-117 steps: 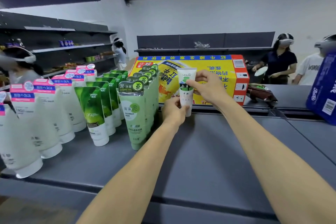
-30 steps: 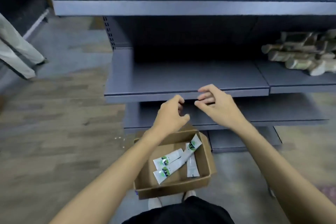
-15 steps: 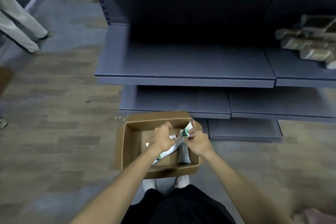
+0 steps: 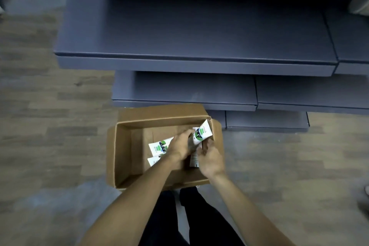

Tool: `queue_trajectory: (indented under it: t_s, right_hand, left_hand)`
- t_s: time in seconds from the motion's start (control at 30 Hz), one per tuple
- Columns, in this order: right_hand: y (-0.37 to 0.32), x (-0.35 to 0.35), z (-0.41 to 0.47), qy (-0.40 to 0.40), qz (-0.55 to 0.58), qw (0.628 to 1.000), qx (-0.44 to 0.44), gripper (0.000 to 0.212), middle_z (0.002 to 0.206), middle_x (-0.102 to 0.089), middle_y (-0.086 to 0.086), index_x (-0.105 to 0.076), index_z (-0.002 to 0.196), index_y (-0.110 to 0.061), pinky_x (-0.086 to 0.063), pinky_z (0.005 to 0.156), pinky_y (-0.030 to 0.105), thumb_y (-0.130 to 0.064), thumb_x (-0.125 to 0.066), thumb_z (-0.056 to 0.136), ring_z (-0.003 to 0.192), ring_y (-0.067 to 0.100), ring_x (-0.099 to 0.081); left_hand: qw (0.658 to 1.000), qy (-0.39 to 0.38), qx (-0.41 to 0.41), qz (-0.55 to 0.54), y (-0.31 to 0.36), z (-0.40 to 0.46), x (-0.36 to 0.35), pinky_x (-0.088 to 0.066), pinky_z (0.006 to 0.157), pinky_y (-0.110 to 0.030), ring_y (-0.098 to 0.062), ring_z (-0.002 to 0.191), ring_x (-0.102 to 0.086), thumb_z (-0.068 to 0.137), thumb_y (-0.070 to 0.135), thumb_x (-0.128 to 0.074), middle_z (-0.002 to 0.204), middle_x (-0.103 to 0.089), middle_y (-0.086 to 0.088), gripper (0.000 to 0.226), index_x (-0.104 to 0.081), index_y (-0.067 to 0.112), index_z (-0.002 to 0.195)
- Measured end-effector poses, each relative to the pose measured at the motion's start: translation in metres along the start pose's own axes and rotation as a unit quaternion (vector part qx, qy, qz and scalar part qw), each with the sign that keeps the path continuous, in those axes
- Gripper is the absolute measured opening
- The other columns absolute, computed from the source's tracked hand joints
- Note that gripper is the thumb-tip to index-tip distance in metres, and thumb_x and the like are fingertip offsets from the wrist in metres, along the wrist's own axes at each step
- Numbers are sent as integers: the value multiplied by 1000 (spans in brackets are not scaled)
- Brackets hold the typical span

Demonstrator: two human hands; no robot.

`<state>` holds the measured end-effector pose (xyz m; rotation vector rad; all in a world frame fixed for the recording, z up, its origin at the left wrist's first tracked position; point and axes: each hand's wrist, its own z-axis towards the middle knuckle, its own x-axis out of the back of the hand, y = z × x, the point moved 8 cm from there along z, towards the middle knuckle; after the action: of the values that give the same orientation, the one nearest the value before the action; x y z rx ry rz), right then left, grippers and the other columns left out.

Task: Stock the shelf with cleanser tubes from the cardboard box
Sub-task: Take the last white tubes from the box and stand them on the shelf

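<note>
left hand in the cardboard box, fingers curled round a white-and-green tube that sticks up past them | right hand touching it, fingers bent at the tube's lower end, grip unclear | two more tubes left of the fingers | shelf beyond

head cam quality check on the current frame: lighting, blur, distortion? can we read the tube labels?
Head view: dim; recess above the top shelf falls to near black. Motion blur smears the floor and frame edges. Wide-angle bend bows the shelf fronts. Cardboard box is reasonably sharp; green-and-white tube between left hand and right hand shows its graphic, but the text is unreadable.
</note>
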<state>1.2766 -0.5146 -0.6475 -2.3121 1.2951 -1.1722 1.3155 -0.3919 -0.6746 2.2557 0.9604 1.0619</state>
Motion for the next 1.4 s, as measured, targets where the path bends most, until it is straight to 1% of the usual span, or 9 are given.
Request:
queue_trajectory:
  t_s: [0.13, 0.3, 0.43, 0.57, 0.67, 0.77, 0.9, 1.07, 1.4]
  right_hand:
    - [7, -6, 8, 2, 8, 1000, -7, 41, 124, -67, 3, -46, 138, -16, -49, 96, 37, -23, -54, 98, 115, 27, -63]
    - [11, -5, 13, 28, 56, 998, 0, 28, 109, -72, -6, -56, 121, -23, -54, 94, 44, -26, -60, 93, 104, 20, -68]
    - [-10, 17, 1, 105, 67, 992, 32, 14, 96, -74, -13, -67, 107, -20, -51, 85, 25, -19, -63, 94, 92, 9, -68]
    - [-34, 31, -10, 125, 74, 986, 78, 12, 67, -65, -21, -64, 88, -19, -40, 57, 9, -27, -72, 88, 66, -3, -61]
    - [-53, 29, -16, 62, 97, 985, 127, 12, 78, -73, -18, -65, 83, -19, -52, 68, 10, -23, -75, 87, 78, -6, -70]
    - [-77, 35, -26, -7, 94, 978, 184, 14, 94, -75, -16, -69, 101, -17, -58, 80, 21, -19, -74, 88, 90, -6, -70]
    - [-118, 58, -39, -62, 67, 964, 250, 22, 110, -74, -9, -68, 111, -16, -58, 85, 23, -17, -72, 90, 99, -2, -70]
    - [-171, 91, -62, -76, 53, 942, 324, 23, 109, -73, -11, -67, 112, -13, -57, 81, 17, -17, -72, 90, 97, -3, -70]
    - [-254, 150, -111, -54, 39, 910, 410, 23, 107, -71, -17, -67, 113, -24, -58, 82, 21, -22, -71, 90, 99, -6, -68]
  left_hand:
    - [999, 22, 2, -27, -9, 14, -9, -51, 85, -31, -21, 103, -66, 79, 21, -72, 112, -72, 5, 38, -65, 30, 115]
    - [997, 38, -17, -70, -15, 12, -13, -52, 78, -30, -13, 86, -67, 80, 19, -70, 94, -72, 12, 30, -63, 31, 106]
    - [987, 83, -35, -130, -22, -5, -10, -53, 70, -43, -12, 71, -55, 75, 47, -62, 82, -67, 0, 30, -59, 30, 100]
    - [981, 131, -44, -139, -12, -41, 9, -53, 77, -31, -11, 83, -63, 83, 35, -72, 95, -69, 10, 26, -61, 29, 107]
    - [971, 162, -33, -171, -17, -60, 28, -52, 82, -24, -3, 92, -63, 79, 31, -80, 100, -69, 16, 31, -61, 31, 103]
    - [971, 136, -43, -194, -17, -71, 46, -54, 86, -27, -4, 100, -64, 73, 31, -85, 104, -68, 16, 39, -61, 33, 103]
    - [973, 99, -73, -198, 3, -84, 78, -51, 90, -19, 6, 102, -64, 76, 15, -85, 102, -71, 25, 42, -63, 38, 104]
    - [959, 120, -136, -217, 46, -98, 119, -56, 91, -26, -7, 101, -70, 76, 12, -84, 109, -75, 8, 45, -68, 21, 117]
    - [937, 196, -227, -181, 127, -135, 189, -59, 88, -31, -5, 98, -70, 79, 11, -82, 105, -75, 8, 40, -66, 28, 112]
